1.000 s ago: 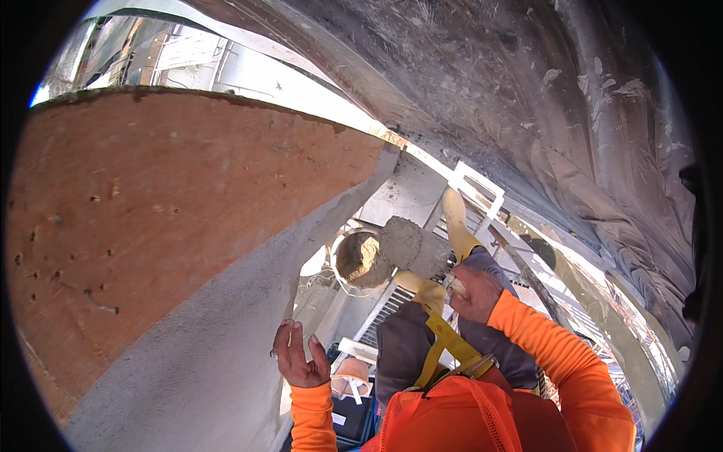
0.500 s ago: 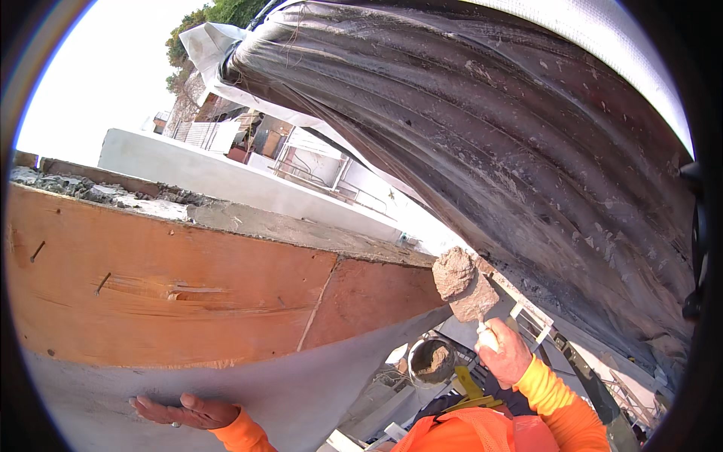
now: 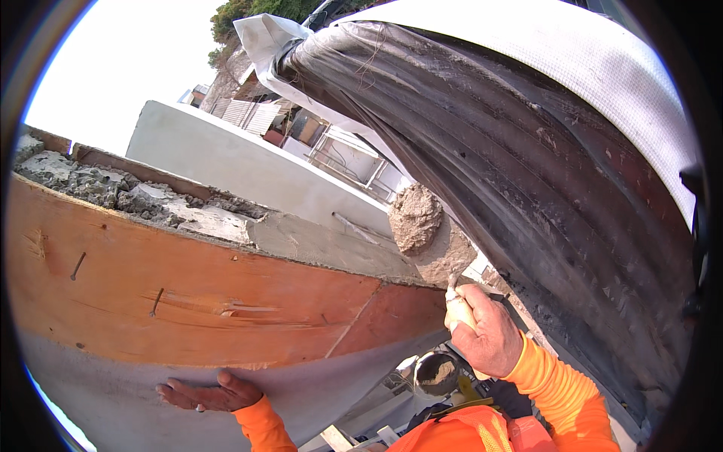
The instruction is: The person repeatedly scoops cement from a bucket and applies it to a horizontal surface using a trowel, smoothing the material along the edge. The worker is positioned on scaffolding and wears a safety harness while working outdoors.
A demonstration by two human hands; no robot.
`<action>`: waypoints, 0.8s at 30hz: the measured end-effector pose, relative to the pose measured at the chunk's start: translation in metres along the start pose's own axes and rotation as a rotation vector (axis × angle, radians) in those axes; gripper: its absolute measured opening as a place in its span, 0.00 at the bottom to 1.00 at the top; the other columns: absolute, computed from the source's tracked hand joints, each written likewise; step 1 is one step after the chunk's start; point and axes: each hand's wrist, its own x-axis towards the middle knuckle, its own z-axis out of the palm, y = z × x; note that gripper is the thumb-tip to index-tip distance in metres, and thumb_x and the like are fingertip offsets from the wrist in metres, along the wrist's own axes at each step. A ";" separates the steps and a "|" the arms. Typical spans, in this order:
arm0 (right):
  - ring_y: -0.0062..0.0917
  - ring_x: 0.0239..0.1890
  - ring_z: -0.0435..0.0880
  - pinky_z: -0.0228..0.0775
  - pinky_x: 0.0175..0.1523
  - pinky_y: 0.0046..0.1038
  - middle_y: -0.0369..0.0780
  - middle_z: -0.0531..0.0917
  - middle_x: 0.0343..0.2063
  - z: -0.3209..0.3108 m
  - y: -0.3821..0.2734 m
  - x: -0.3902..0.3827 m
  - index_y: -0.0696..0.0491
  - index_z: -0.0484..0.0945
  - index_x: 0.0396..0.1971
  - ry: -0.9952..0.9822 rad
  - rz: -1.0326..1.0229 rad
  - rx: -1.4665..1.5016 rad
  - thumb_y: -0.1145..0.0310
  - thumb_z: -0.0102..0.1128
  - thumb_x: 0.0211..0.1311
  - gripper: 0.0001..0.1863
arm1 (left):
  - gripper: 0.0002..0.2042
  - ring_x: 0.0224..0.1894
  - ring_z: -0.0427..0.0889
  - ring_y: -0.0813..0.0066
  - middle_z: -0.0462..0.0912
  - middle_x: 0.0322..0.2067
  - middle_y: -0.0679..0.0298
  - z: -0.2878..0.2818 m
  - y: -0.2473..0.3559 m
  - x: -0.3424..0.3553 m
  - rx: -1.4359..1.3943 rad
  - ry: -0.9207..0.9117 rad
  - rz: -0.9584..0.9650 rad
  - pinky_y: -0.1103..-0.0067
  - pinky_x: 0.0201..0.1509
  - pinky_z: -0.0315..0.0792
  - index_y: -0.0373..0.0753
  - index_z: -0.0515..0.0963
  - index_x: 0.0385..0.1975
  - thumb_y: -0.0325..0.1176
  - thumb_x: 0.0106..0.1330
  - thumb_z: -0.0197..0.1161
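My right hand is wrapped round the pale handle of a trowel. A thick lump of grey-brown mortar sits on the trowel's blade, which is level with the wall top near its right end. My left hand is open, fingers stretched out, at the grey wall face just below an orange-brown wooden board; whether it touches the wall I cannot tell. Along the board's upper edge runs the wall top, rough and stony at the left, with smoothed mortar toward the right.
Nails stick out of the board. A dark sheet with a white fabric edge hangs close on the right. Below, between wall and body, stands a bucket with mortar in it. Beyond the wall is a white parapet.
My right hand has raised the loaded trowel up and to the left, closer to the wall top. My left hand stays open by the wall. The view has shifted.
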 end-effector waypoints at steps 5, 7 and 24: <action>0.36 0.30 0.81 0.76 0.41 0.39 0.45 0.81 0.29 0.009 -0.044 0.036 0.61 0.72 0.51 -0.115 0.053 0.346 0.70 0.57 0.64 0.18 | 0.42 0.81 0.46 0.46 0.51 0.79 0.46 0.000 -0.001 0.001 -0.006 0.008 0.015 0.46 0.82 0.44 0.34 0.53 0.79 0.64 0.80 0.45; 0.33 0.31 0.80 0.76 0.41 0.37 0.43 0.80 0.28 0.006 -0.056 0.042 0.62 0.72 0.51 -0.140 0.079 0.404 0.70 0.57 0.64 0.18 | 0.41 0.81 0.47 0.43 0.50 0.79 0.44 -0.001 -0.001 0.002 0.016 0.009 0.042 0.44 0.81 0.46 0.33 0.54 0.79 0.62 0.80 0.47; 0.53 0.43 0.89 0.82 0.50 0.47 0.59 0.83 0.43 0.043 -0.178 0.097 0.71 0.70 0.52 -0.511 -0.471 -0.547 0.74 0.66 0.55 0.27 | 0.41 0.80 0.50 0.39 0.52 0.78 0.41 -0.008 0.003 0.005 0.074 -0.008 0.046 0.42 0.79 0.50 0.30 0.56 0.78 0.61 0.80 0.47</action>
